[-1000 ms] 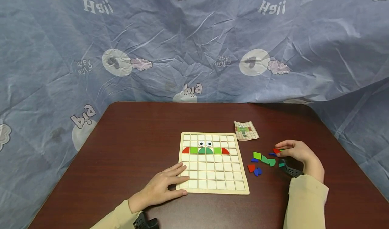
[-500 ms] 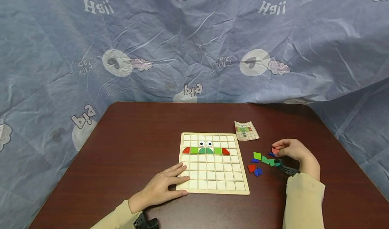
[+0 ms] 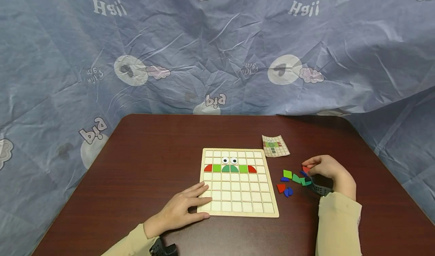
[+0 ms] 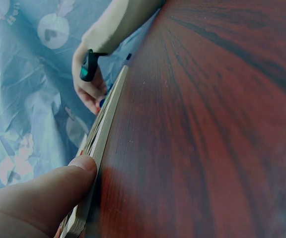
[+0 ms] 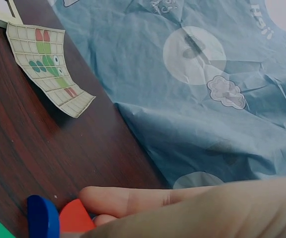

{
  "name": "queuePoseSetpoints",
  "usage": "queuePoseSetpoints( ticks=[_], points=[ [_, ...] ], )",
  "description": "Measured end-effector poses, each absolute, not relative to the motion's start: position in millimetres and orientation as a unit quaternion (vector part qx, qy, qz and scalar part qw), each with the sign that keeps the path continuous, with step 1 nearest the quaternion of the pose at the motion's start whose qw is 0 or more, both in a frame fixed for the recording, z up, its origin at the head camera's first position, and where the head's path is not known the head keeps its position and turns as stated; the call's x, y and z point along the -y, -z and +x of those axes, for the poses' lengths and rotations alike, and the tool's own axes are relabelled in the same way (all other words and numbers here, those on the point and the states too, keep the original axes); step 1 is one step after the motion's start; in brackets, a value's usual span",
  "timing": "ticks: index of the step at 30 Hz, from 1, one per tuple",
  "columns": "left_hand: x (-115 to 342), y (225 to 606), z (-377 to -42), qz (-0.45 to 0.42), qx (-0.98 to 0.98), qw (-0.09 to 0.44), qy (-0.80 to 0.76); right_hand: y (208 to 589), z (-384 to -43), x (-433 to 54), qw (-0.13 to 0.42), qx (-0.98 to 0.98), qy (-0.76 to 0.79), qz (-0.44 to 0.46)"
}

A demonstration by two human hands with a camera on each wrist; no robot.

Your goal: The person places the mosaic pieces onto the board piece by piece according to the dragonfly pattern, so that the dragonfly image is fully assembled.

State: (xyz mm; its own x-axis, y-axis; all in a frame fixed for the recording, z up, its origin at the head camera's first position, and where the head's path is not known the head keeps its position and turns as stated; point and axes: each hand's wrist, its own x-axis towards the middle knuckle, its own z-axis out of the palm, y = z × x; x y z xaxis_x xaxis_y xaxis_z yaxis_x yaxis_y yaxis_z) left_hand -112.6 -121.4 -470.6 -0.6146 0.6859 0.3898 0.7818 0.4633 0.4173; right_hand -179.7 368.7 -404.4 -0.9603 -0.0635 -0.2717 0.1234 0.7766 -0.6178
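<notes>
My left hand (image 3: 183,207) rests with its fingers spread on the left edge of a pale wooden grid board (image 3: 238,213). Its thumb (image 4: 86,163) lies along the board's side in the left wrist view. On the board sit a pair of googly eyes (image 3: 229,160) and a row of red and green pieces. Right of the board, my right hand (image 3: 329,170) pinches a red quarter-round piece (image 5: 76,216) between thumb and fingers. Beside that piece is a blue rounded piece (image 5: 42,216). The thumb is mostly hidden in the right wrist view.
Loose pieces lie between board and right hand: a light green square (image 3: 287,174), green pieces (image 3: 296,178), a red piece (image 3: 281,188) and blue ones (image 3: 288,192). A curled pattern card (image 3: 276,147) lies by the board's upper right corner. A printed cloth (image 3: 217,59) hangs behind the table.
My right hand has slid a little to the left, with the red piece at its fingertips. The left hand and the board stay where they were.
</notes>
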Motion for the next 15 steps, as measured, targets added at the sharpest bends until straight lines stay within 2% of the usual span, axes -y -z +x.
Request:
queuePoseSetpoints(
  ticks=[15],
  points=[
    [120.9,470.5,-112.9,-0.429,0.851,0.084,0.291,406.2,-178.2,-367.0,0.133,-0.933,0.334,0.010]
  ],
)
